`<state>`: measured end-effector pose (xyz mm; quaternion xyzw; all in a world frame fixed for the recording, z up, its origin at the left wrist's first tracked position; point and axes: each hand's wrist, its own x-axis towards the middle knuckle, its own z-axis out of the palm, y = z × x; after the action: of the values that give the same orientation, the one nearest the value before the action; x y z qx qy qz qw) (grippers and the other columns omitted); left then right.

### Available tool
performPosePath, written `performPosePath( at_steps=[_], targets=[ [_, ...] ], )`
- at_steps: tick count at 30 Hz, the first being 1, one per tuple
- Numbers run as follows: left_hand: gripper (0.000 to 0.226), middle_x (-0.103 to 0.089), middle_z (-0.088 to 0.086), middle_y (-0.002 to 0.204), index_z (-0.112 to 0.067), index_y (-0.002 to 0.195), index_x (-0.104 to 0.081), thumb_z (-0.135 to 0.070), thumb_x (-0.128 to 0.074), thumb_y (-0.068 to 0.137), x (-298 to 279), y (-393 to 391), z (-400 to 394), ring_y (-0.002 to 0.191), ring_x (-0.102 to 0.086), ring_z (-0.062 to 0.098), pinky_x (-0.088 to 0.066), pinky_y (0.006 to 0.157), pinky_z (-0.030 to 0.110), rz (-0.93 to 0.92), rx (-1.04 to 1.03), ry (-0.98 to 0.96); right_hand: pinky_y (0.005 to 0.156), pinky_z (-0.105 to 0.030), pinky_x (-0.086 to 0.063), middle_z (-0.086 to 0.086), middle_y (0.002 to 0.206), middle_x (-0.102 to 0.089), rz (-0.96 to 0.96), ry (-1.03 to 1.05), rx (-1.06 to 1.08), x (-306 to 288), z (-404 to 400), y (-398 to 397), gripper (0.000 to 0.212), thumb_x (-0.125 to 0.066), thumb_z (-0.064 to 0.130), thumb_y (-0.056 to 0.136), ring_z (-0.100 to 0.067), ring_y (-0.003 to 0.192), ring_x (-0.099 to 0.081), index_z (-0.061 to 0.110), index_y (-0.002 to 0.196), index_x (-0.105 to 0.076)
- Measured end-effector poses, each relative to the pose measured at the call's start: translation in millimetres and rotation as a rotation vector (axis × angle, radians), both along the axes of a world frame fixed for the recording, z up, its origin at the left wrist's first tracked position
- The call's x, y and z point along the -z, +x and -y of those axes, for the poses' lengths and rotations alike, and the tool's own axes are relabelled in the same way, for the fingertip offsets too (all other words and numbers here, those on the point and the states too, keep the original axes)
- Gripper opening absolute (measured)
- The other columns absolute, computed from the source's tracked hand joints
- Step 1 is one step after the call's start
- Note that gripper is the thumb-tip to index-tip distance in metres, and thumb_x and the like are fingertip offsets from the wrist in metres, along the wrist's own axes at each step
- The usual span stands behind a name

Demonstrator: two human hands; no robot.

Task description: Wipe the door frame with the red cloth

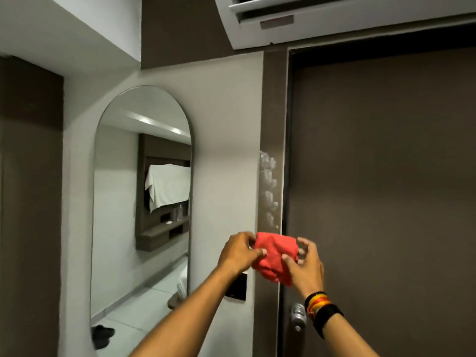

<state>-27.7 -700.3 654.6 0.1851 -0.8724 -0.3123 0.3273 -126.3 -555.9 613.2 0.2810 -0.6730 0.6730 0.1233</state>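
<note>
The red cloth point(274, 256) is bunched into a loose wad and held up between both hands, right in front of the brown door frame point(274, 112), at a level just above the silver door knob point(298, 315). The left hand point(239, 251) pinches the cloth's left edge, thumb tip pressed against the fabric and fingers curled behind it. The right hand point(306, 266) grips the right side, its thumb on the front of the wad and its fingers curled round the far edge; black, red and yellow wristbands point(320, 306) circle that wrist. Whether the cloth touches the frame cannot be told. On the frame just above the cloth, a vertical streak of white foamy blotches point(268, 186) runs upward. The dark brown door point(386, 176) stands closed to the right of the frame. To the left, on the pale wall, hangs an arched mirror point(141, 202), and a small dark wall plate point(237, 287) sits just beside the frame, partly behind the left forearm. A white air-conditioning unit point(334, 19) is mounted above the door.
</note>
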Motion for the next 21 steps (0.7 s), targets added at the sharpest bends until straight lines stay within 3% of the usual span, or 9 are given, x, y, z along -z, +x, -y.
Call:
performPosePath(
  at_steps=[6,9,12,14,16,19,21],
  targets=[
    [0.035,-0.076,-0.005,0.103,-0.024,0.103,-0.07,-0.047,-0.076,0.077,48.7,-33.8,40.5,0.094,-0.071,0.017,-0.059,0.085,0.033,0.102,-0.079,-0.019,0.097,-0.043,-0.056,-0.008,0.124,-0.064,0.034,0.11,0.082,43.1,44.1,-25.7,0.055,-0.069,0.005,0.083,-0.029,0.11,-0.065,0.026,0.129,-0.05],
    [0.038,-0.074,-0.01,0.1,-0.027,0.101,-0.069,-0.053,-0.074,0.075,64.9,-55.3,53.3,0.092,-0.07,0.016,-0.058,0.082,0.032,0.139,-0.094,-0.081,0.09,-0.039,-0.056,-0.007,0.139,-0.049,-0.066,0.2,0.213,57.8,59.4,-34.8,0.059,-0.066,0.004,0.085,-0.031,0.117,-0.062,0.024,0.138,-0.048],
    [0.042,-0.07,-0.011,0.103,-0.029,0.102,-0.065,-0.064,-0.065,0.078,73.6,-66.2,65.3,0.094,-0.066,0.014,-0.057,0.081,0.03,0.15,-0.103,-0.299,0.085,-0.043,-0.059,-0.009,0.151,-0.037,-0.256,0.285,0.393,73.4,73.9,-35.2,0.067,-0.07,0.0,0.079,-0.035,0.131,-0.052,0.02,0.14,-0.051],
    [0.042,-0.066,-0.01,0.101,-0.03,0.099,-0.063,-0.069,-0.052,0.087,74.9,-66.1,79.5,0.094,-0.061,0.012,-0.055,0.079,0.027,0.033,-0.102,-0.538,0.082,-0.05,-0.063,-0.012,0.153,-0.034,-0.372,0.338,0.477,84.6,83.2,-37.8,0.071,-0.075,-0.001,0.075,-0.038,0.136,-0.046,0.019,0.14,-0.054],
    [0.033,-0.065,-0.009,0.102,-0.027,0.101,-0.065,-0.055,-0.049,0.095,63.9,-65.2,98.0,0.096,-0.062,0.012,-0.055,0.077,0.026,-0.227,-0.099,-0.677,0.087,-0.057,-0.06,-0.017,0.151,-0.04,-0.518,0.37,0.515,97.8,92.4,-46.1,0.078,-0.081,-0.001,0.066,-0.041,0.138,-0.043,0.019,0.138,-0.058],
    [0.031,-0.06,-0.003,0.133,-0.023,0.127,-0.059,-0.033,-0.045,0.101,27.3,-80.6,125.6,0.128,-0.057,0.017,-0.05,0.107,0.033,-0.489,-0.166,-0.714,0.108,-0.057,-0.047,-0.018,0.161,-0.035,-0.739,0.513,0.538,127.3,111.2,-61.1,0.069,-0.076,0.013,0.079,-0.039,0.148,-0.034,0.021,0.144,-0.055],
    [0.047,-0.042,0.002,0.16,-0.02,0.149,-0.045,-0.029,-0.041,0.103,-5.3,-99.3,137.8,0.154,-0.034,0.02,-0.029,0.127,0.035,-0.508,-0.204,-0.691,0.113,-0.056,-0.038,-0.017,0.165,-0.028,-0.825,0.562,0.597,147.5,124.4,-73.0,0.056,-0.062,0.024,0.09,-0.037,0.152,-0.028,0.017,0.145,-0.053]
  ],
)
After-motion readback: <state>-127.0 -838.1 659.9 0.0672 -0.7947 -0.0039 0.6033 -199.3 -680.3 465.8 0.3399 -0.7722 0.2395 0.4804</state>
